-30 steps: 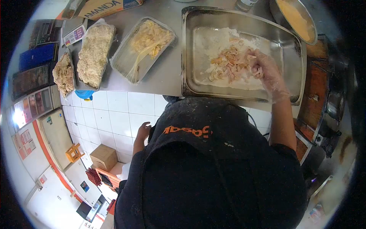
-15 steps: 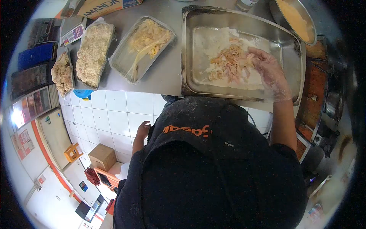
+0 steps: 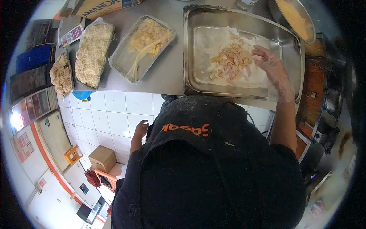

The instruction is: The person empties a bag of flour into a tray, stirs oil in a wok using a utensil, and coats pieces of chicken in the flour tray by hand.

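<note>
My right hand (image 3: 271, 68), in a clear plastic glove, hovers over the right part of a large metal tray (image 3: 244, 94), fingers apart and holding nothing. Left of its fingertips, strips of pale meat (image 3: 230, 61) lie heaped on white flour (image 3: 206, 42) in the tray. My left hand (image 3: 141, 128) hangs bare at my left side, below the table edge, its fingers loosely curled but apart, with nothing visible in it. A clear plastic container (image 3: 124, 70) with yellowish pieces and a plastic bag stands left of the tray.
Further left are a container of flour-coated pieces (image 3: 91, 57), a smaller one (image 3: 61, 74) and a scale (image 3: 72, 36). A cardboard box (image 3: 103, 8) is at the back. A metal bowl of orange-tan powder (image 3: 295, 19) stands beyond the tray's right corner.
My right hand has moved slightly right, away from the meat strips, and its fingers have spread. The strips it was touching now lie loose in the tray.
</note>
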A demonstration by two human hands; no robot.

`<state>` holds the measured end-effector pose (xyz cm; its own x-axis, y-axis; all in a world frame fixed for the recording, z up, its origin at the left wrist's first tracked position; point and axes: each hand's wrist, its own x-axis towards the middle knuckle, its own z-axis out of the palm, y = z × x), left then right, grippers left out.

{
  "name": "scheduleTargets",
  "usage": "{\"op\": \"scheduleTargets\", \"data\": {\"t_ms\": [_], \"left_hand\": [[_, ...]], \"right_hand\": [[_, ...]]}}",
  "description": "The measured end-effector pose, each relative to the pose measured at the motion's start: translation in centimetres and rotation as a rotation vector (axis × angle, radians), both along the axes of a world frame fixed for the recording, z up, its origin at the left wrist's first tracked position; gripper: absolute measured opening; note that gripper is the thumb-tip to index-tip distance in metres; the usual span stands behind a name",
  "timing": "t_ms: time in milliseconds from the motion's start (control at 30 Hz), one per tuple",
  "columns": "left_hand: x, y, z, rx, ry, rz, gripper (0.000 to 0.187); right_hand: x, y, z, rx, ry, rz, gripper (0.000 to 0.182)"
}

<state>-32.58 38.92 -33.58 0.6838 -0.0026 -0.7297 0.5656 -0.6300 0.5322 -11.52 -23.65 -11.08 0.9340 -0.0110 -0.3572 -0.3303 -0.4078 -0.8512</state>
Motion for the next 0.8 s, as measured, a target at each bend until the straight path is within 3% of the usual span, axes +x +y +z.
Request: {"op": "scheduleTargets", "data": {"t_ms": [67, 133, 167, 233, 267, 333, 433, 500, 567, 633, 667, 733, 800], "left_hand": [[0.5, -0.3, 0.6, 0.012, 0.010, -0.017, 0.034], [0.4, -0.5, 0.9, -0.016, 0.029, 0.083, 0.036], [-0.6, 2.2, -3.9, -0.099, 0.197, 0.323, 0.036], [-1.3, 2.7, -4.4, -0.075, 0.143, 0.253, 0.036], [-1.8, 3.1, -4.8, -0.047, 0.098, 0.162, 0.036], [-2.7, 3.5, -5.5, -0.050, 0.065, 0.235, 0.036], [-3.1, 4.1, -4.3, -0.077, 0.197, 0.270, 0.035], [-3.2, 6.0, -4.8, -0.030, 0.175, 0.209, 0.034], [-3.9, 8.3, -5.6, -0.019, 0.135, 0.149, 0.034], [-6.6, 13.6, -12.5, -0.199, 0.119, 0.264, 0.034], [-6.0, 14.2, -12.1, -0.209, 0.107, 0.277, 0.034], [-3.5, 15.3, -8.3, 0.085, 0.154, 0.122, 0.034], [-1.4, 17.1, -6.5, 0.098, 0.151, 0.163, 0.034]], "right_hand": [[0.2, 0.5, 0.4, 0.012, -0.014, 0.027, 0.044], [0.4, 1.8, 1.2, -0.065, 0.233, -0.124, 0.045], [0.2, 1.6, 0.9, -0.068, 0.231, -0.107, 0.045], [0.3, 1.6, 0.5, -0.830, -0.208, 0.241, 0.042], [0.9, 2.5, 1.1, -0.830, -0.221, 0.263, 0.042], [2.1, 4.8, 3.2, -0.942, -0.375, 0.282, 0.036], [5.4, 12.6, 5.6, -0.800, -0.424, 0.335, 0.032], [7.1, 19.2, 5.0, -0.390, -0.358, 0.290, 0.030], [8.8, 26.6, 3.3, -0.210, -0.050, 0.488, 0.032], [10.0, 33.3, -1.2, -0.737, -0.019, 0.833, 0.033], [10.3, 34.4, -4.2, -0.750, -0.032, 0.843, 0.033], [10.9, 35.0, -9.9, -1.124, -0.344, 0.748, 0.032], [11.4, 35.4, -12.4, -1.127, -0.475, 0.745, 0.030]]}}
